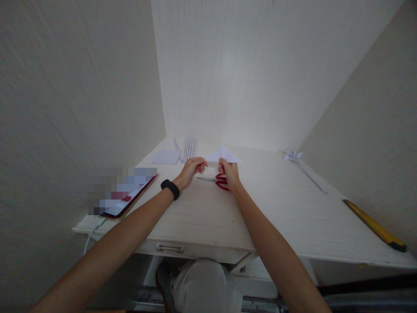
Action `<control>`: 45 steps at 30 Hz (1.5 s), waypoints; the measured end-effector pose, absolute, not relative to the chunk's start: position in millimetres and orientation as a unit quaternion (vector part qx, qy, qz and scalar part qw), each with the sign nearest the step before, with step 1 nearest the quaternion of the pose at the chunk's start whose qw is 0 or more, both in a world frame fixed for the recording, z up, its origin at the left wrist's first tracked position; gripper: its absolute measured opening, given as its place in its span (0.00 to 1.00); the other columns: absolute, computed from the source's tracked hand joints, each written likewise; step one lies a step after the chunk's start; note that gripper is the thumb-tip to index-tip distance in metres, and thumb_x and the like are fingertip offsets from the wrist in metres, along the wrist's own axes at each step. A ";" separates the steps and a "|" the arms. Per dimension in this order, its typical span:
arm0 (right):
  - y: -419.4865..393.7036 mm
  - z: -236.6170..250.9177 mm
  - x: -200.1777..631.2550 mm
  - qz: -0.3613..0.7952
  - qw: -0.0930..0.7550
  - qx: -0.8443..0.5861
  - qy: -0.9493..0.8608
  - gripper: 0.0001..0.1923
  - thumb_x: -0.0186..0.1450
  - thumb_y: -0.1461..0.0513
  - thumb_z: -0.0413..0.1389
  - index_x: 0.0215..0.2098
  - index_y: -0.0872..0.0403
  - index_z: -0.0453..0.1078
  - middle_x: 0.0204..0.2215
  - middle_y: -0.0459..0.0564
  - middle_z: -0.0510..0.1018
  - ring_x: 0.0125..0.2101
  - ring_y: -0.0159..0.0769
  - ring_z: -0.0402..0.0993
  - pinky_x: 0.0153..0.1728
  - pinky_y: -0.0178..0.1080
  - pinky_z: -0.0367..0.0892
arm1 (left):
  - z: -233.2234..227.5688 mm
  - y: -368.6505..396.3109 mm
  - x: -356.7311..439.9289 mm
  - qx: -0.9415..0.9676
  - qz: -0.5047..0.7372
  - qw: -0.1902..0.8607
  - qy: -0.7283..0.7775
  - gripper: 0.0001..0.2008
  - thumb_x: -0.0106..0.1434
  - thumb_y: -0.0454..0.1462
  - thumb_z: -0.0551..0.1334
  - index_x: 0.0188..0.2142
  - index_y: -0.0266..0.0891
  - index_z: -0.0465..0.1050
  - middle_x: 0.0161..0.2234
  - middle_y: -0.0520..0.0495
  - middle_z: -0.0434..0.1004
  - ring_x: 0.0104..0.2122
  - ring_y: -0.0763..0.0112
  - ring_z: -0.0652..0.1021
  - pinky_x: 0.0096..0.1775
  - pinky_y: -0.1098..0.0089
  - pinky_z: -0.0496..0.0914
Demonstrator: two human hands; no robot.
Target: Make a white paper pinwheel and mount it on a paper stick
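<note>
A white sheet of paper [223,153], folded into a triangle, is held up over the desk by both hands. My left hand [195,166] pinches its left corner between thumb and fingers; a black band sits on that wrist. Toward the right side of the fold, my right hand [230,172] grips the lower edge with the thumb on top. Red-handled scissors [222,181] lie on the desk just below the hands, blades pointing left, their handles partly behind my right hand.
White square sheets [166,156] and several thin paper sticks [190,148] lie at the back left. A paper pinwheel on a stick [308,174] rests at the right. Nearer stands a yellow-and-black tool [374,225]. A tablet-like device [127,195] with a cable leans at the left wall.
</note>
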State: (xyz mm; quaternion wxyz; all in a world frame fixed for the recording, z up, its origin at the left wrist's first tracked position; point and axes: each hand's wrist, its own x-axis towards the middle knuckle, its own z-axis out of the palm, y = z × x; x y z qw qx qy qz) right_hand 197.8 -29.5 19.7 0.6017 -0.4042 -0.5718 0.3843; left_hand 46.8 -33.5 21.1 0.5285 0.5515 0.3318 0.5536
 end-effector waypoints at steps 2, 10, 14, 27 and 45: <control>-29.1 19.7 197.8 0.386 0.607 -0.398 -0.570 0.17 0.56 0.58 0.50 0.12 0.53 0.55 0.10 0.39 0.58 0.14 0.25 0.53 0.18 0.32 0.51 | 21.5 -33.1 46.5 0.558 0.554 0.523 0.329 0.10 0.54 0.38 0.58 0.20 0.35 0.71 0.15 0.54 0.59 0.18 0.77 0.62 0.24 0.72 0.56; -26.2 16.8 197.6 0.391 0.613 -0.392 -0.564 0.16 0.56 0.58 0.50 0.13 0.53 0.56 0.10 0.39 0.58 0.14 0.25 0.52 0.17 0.32 0.50 | 20.2 -31.9 45.0 0.559 0.553 0.513 0.343 0.11 0.53 0.40 0.60 0.22 0.35 0.73 0.15 0.55 0.59 0.18 0.78 0.61 0.23 0.72 0.55; -27.7 17.4 197.4 0.388 0.614 -0.392 -0.565 0.15 0.56 0.58 0.49 0.14 0.52 0.56 0.11 0.39 0.58 0.14 0.25 0.52 0.18 0.32 0.51 | 18.4 -31.7 45.0 0.563 0.555 0.507 0.345 0.11 0.54 0.41 0.60 0.23 0.35 0.74 0.15 0.55 0.59 0.18 0.78 0.61 0.23 0.72 0.54; -25.5 17.5 199.9 0.389 0.626 -0.376 -0.561 0.16 0.57 0.57 0.50 0.15 0.53 0.58 0.12 0.40 0.59 0.14 0.25 0.53 0.18 0.32 0.51 | 19.3 -30.5 41.8 0.528 0.582 0.520 0.335 0.12 0.56 0.43 0.61 0.25 0.36 0.73 0.17 0.55 0.60 0.18 0.79 0.62 0.23 0.73 0.55; -37.9 23.1 191.4 0.446 0.546 -0.367 -0.607 0.17 0.56 0.52 0.53 0.16 0.54 0.63 0.10 0.40 0.62 0.13 0.25 0.56 0.17 0.31 0.52 | 17.6 -30.4 48.2 0.543 0.547 0.533 0.349 0.11 0.52 0.38 0.61 0.17 0.35 0.69 0.14 0.53 0.64 0.18 0.77 0.64 0.26 0.72 0.58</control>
